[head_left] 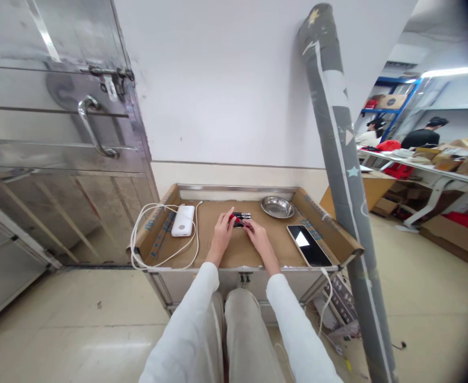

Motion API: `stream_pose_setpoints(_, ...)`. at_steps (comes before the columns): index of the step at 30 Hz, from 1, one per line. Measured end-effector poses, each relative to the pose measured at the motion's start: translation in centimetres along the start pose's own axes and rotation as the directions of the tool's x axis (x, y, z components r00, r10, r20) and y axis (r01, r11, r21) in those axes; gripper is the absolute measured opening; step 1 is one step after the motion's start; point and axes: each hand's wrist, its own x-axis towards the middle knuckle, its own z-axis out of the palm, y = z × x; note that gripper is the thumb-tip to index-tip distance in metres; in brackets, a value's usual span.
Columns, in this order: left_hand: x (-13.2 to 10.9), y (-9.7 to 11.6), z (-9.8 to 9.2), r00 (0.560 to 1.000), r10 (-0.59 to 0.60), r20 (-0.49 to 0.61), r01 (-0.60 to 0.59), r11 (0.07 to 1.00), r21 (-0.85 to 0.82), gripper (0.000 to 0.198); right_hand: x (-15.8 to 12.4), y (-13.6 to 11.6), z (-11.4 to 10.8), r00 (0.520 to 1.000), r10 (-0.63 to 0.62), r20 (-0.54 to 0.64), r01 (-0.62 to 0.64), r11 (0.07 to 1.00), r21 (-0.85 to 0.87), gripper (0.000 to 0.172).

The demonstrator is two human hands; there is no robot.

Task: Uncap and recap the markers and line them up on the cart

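Note:
Above the cardboard-lined cart top [202, 250], my left hand [223, 227] pinches one end of a slim red-and-dark pen-like thing [239, 220]. My right hand [258, 234] has its fingers closed on the other end, so the thing spans both hands. Its exact kind is too small to make out. Just behind it lie several dark, slender sticks [245, 215] with silvery marks, side by side and partly hidden by my hands.
Left on the cart sits a white power bank [183, 221] with a looped white cable [135, 242]. A steel dish [277, 207] stands at the back right, a phone [309, 246] nearer the front. A tall grey wrapped roll [343, 138] leans at the right. Two people work farther off.

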Motion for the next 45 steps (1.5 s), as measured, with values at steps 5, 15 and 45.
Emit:
stream_pose_setpoints(5,0.0,0.4,-0.4,0.999,-0.006,-0.053,0.005,1.000,-0.020,0.031,0.0,-0.3,-0.2,0.999,0.024,-0.042,-0.024,0.999,-0.021,0.022)
stream_pose_setpoints(15,0.0,-0.4,-0.2,0.996,-0.087,-0.019,0.085,0.993,-0.079,0.018,-0.2,-0.5,-0.5,0.985,0.060,-0.163,-0.087,0.983,-0.164,0.028)
stream_pose_setpoints(45,-0.8,-2.7,1.9,0.898,-0.047,0.438,0.038,0.999,0.029,0.006,-0.5,0.6,0.1,0.993,-0.056,0.100,0.080,0.965,-0.251,0.018)
